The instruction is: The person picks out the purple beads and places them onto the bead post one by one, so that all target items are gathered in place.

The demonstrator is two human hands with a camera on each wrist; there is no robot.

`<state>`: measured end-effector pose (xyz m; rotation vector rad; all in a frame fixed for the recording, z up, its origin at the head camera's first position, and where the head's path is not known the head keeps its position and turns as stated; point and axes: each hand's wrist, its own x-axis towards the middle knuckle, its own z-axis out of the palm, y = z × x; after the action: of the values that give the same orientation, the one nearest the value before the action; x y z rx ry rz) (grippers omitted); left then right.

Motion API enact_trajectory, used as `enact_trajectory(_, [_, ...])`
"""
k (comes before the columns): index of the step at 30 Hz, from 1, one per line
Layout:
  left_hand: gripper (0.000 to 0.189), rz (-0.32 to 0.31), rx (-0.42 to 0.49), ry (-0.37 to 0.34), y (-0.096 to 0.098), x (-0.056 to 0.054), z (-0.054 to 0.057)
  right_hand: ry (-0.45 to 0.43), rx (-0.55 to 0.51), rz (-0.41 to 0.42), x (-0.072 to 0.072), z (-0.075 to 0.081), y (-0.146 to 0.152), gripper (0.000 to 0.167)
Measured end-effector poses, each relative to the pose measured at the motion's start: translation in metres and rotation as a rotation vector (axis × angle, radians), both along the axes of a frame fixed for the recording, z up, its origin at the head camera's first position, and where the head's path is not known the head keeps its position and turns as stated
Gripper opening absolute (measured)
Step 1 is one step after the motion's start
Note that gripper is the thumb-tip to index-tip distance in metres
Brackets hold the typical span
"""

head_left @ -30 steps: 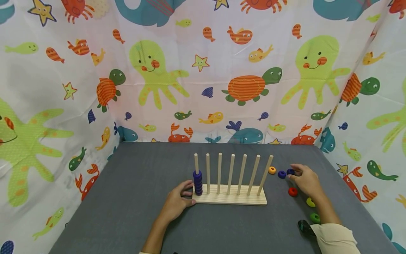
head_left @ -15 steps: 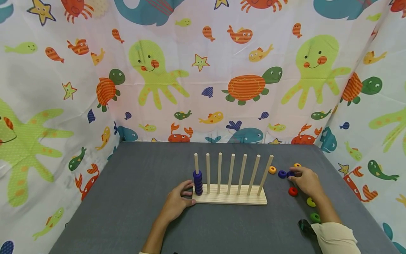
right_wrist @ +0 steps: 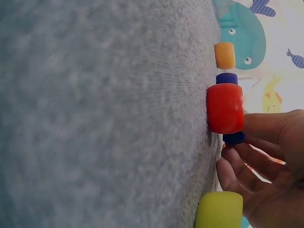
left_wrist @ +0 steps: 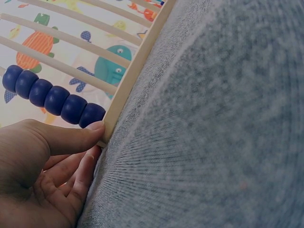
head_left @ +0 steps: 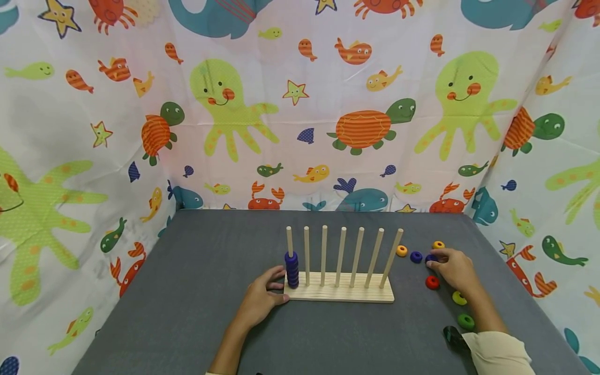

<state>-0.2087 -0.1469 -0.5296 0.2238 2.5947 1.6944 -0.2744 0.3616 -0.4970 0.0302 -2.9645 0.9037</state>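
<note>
A wooden peg stand (head_left: 339, 295) with several upright pegs sits mid-table. Blue beads (head_left: 292, 271) are stacked on its leftmost peg. My left hand (head_left: 262, 296) holds the left end of the base; in the left wrist view its thumb (left_wrist: 78, 137) presses the base edge beside the lowest blue bead. Right of the stand, my right hand (head_left: 453, 268) pinches a loose blue bead (head_left: 430, 258) between thumb and fingers. In the right wrist view that bead (right_wrist: 233, 138) shows partly behind a red bead (right_wrist: 225, 109).
Another loose blue bead (head_left: 415, 257) and an orange bead (head_left: 401, 251) lie left of my right hand. A second orange bead (head_left: 438, 245) is just behind it. Nearer are the red bead (head_left: 433, 283), a yellow-green bead (head_left: 459, 298) and a green bead (head_left: 466, 322). A patterned curtain (head_left: 290, 130) surrounds the table.
The right fingers have come slightly down with the blue bead, and the orange bead behind them has come into sight. My left hand and the peg stand stay put.
</note>
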Motion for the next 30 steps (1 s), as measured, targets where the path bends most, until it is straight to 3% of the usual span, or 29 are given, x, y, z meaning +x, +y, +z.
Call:
enact_trajectory(10, [0.075, -0.003, 0.001, -0.005, -0.002, 0.0, -0.001, 0.043, -0.028, -0.027, 0.01, 0.007, -0.004, 0.047])
enact_trajectory(22, [0.075, 0.002, -0.007, 0.002, -0.002, 0.0, -0.002, 0.272, -0.055, -0.037, 0.02, 0.02, -0.021, 0.044])
enact_trajectory(30, [0.074, -0.005, 0.004, 0.009, -0.002, -0.001, -0.002, 0.395, -0.096, -0.03, 0.027, 0.041, -0.036, 0.042])
